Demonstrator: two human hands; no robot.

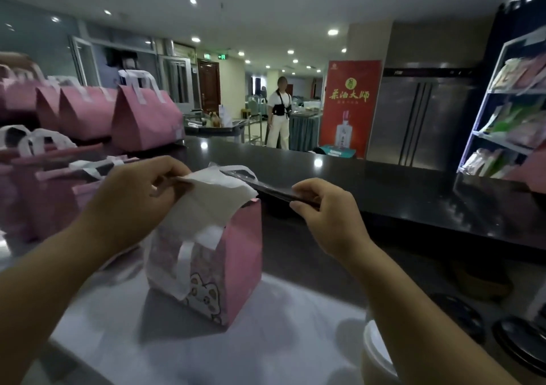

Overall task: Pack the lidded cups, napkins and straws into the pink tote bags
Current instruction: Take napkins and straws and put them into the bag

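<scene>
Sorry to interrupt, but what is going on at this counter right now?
A person is packing a pink bag on the worktop. The left hand pinches a white napkin over the bag's open top, while the right hand holds a thin dark item, perhaps a wrapped straw, above it. More pink bags stand at the left.

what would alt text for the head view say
A person's left hand pinches a white napkin over the open pink tote bag on a pale worktop, while the right hand grips a dark slim packet, perhaps straws. More pink bags stand at the left.
</scene>
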